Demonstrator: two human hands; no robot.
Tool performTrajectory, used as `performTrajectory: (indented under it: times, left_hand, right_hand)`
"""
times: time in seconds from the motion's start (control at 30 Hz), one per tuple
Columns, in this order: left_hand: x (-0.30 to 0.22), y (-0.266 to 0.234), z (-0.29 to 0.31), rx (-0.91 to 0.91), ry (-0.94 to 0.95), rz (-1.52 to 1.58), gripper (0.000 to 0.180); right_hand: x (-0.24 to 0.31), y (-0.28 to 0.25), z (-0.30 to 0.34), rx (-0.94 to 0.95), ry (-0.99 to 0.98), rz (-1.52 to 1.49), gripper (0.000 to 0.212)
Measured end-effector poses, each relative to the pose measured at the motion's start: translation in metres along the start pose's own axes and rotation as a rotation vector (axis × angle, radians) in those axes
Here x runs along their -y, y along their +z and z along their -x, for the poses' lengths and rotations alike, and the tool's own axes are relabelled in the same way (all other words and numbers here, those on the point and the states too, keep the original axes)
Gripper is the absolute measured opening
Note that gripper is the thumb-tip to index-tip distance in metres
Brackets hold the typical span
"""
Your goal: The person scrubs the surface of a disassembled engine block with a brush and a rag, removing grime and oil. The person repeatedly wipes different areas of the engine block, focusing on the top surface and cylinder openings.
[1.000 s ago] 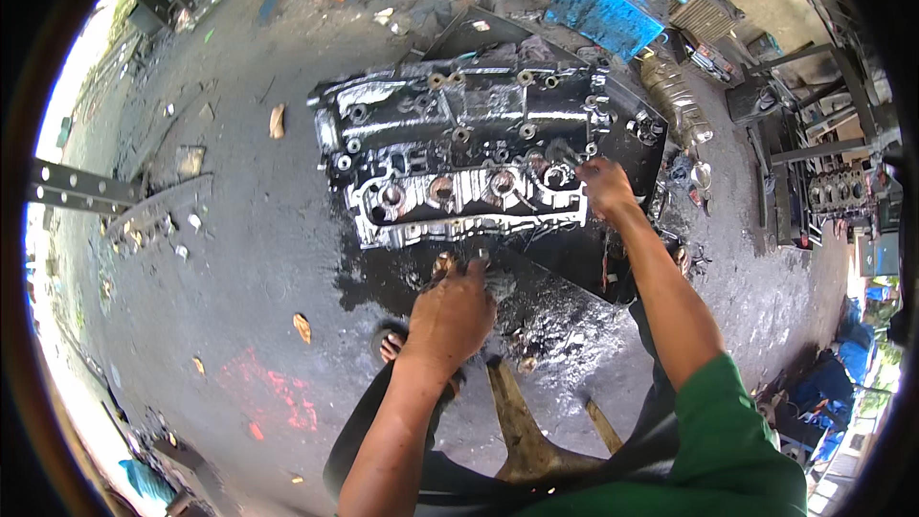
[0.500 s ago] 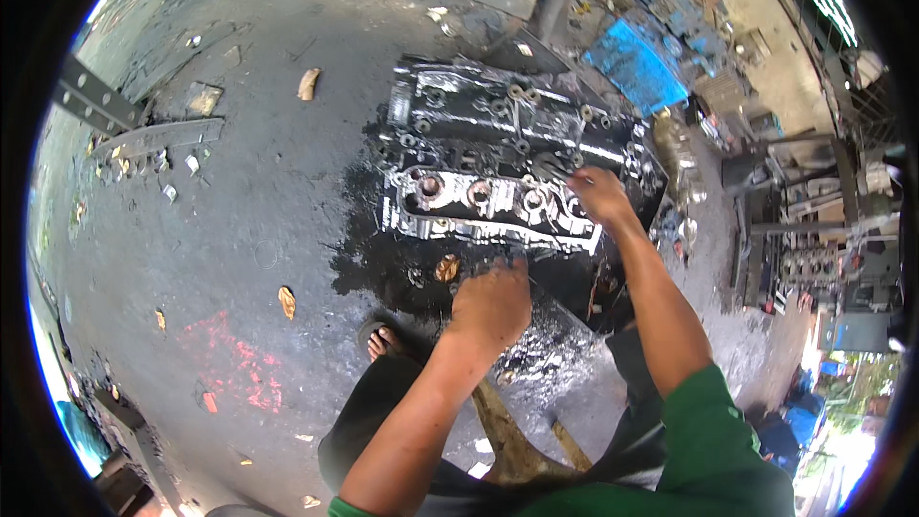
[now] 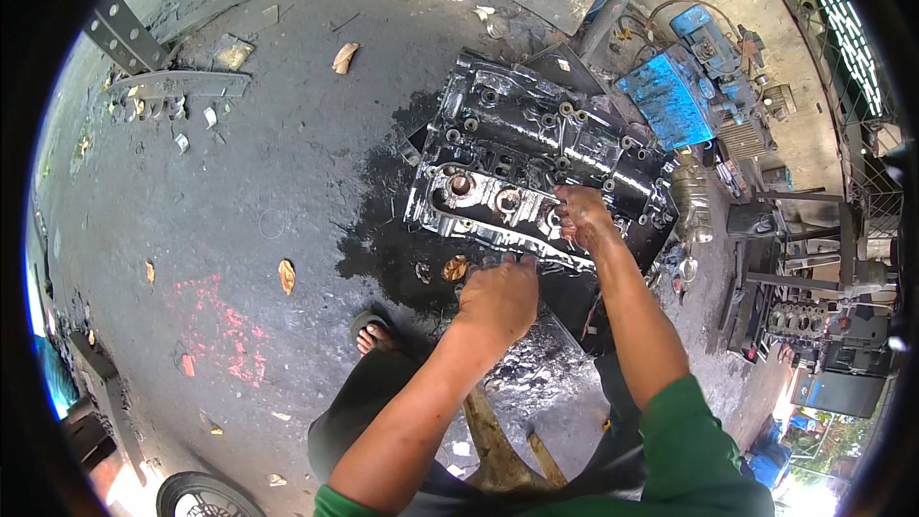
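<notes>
An oily, dark engine casting [image 3: 536, 124] lies on the ground in front of me. Along its near side runs a silver, open-topped cylinder head [image 3: 483, 215] with a row of round bores. My left hand [image 3: 500, 295] is at the near long edge of this head, its fingers bent and closed against the edge; the fingertips are partly hidden. Over the right part of the head is my right hand [image 3: 584, 217], fingers curled down near a bore. Whatever it may hold is hidden under the fingers.
Black oil [image 3: 378, 254] stains the floor left of the casting. A blue machine [image 3: 661, 101] stands at the far right, with metal parts and a dark frame [image 3: 799, 196] beyond. Dry leaves [image 3: 287, 276] lie about. A wooden stool [image 3: 498, 450] is between my legs.
My right hand has moved left and nearer along the cylinder head. My left hand stays at the near edge. The whole view has shifted and turned slightly.
</notes>
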State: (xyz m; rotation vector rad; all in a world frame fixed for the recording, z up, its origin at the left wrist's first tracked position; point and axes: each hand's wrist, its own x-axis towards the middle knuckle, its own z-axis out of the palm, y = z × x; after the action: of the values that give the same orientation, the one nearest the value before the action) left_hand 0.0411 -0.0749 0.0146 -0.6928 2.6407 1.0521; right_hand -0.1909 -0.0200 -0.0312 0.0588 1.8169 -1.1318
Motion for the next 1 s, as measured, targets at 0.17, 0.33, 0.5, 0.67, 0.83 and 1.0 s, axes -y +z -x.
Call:
performTrajectory:
  times: [0.17, 0.33, 0.5, 0.67, 0.83, 1.0]
  left_hand:
    - [0.006, -0.004, 0.003, 0.044, -0.025, 0.0, 0.035]
    - [0.007, 0.0, 0.005, -0.01, 0.004, 0.002, 0.036]
    - [0.001, 0.002, 0.004, -0.085, 0.006, 0.0, 0.024]
    - [0.005, 0.006, 0.003, -0.031, 0.013, -0.028, 0.032]
    - [0.01, 0.01, 0.008, -0.119, 0.026, -0.037, 0.028]
    - [0.015, 0.002, 0.009, -0.17, 0.012, -0.035, 0.027]
  right_hand:
    - [-0.012, 0.004, -0.005, -0.189, -0.075, 0.101, 0.014]
    - [-0.013, 0.007, -0.005, 0.035, -0.121, -0.02, 0.016]
    - [-0.012, 0.01, -0.002, -0.154, -0.099, 0.108, 0.017]
    - [-0.029, 0.01, -0.024, -0.084, -0.103, -0.073, 0.013]
    - [-0.027, -0.032, -0.026, -0.265, -0.556, 1.073, 0.037]
    - [-0.009, -0.034, 0.006, -0.301, -0.411, 1.28, 0.039]
